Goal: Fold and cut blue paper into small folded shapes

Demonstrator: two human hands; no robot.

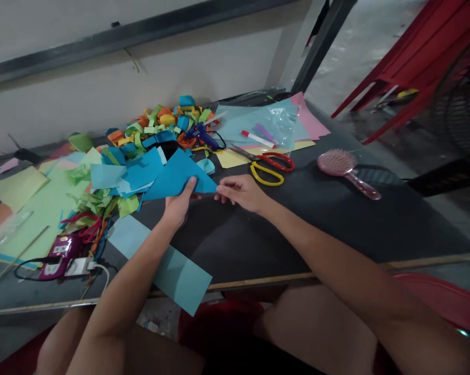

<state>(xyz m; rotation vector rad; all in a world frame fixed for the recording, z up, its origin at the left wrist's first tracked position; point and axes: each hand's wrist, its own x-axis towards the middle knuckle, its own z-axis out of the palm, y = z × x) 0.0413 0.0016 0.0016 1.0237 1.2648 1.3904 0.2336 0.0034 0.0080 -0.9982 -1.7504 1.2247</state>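
Observation:
My left hand (pixel 179 204) pinches the lower edge of a folded blue paper triangle (pixel 178 173) held just above the black table (pixel 336 219). My right hand (pixel 240 191) has its fingers closed at the triangle's right corner, where a thin dark object shows between the two hands; I cannot make out what it is. A light blue paper strip (pixel 180 276) lies under my left forearm and hangs over the table's front edge.
Yellow-and-red scissors (pixel 268 165), a pink hairbrush (pixel 346 167), a blue glue gun (pixel 203 134) and a red-capped marker (pixel 257 138) lie beyond the hands. Coloured paper scraps (pixel 156 127) and sheets (pixel 32 208) cover the left. A purple device (pixel 61 252) with cables sits front left. Red chairs (pixel 414 57) stand right.

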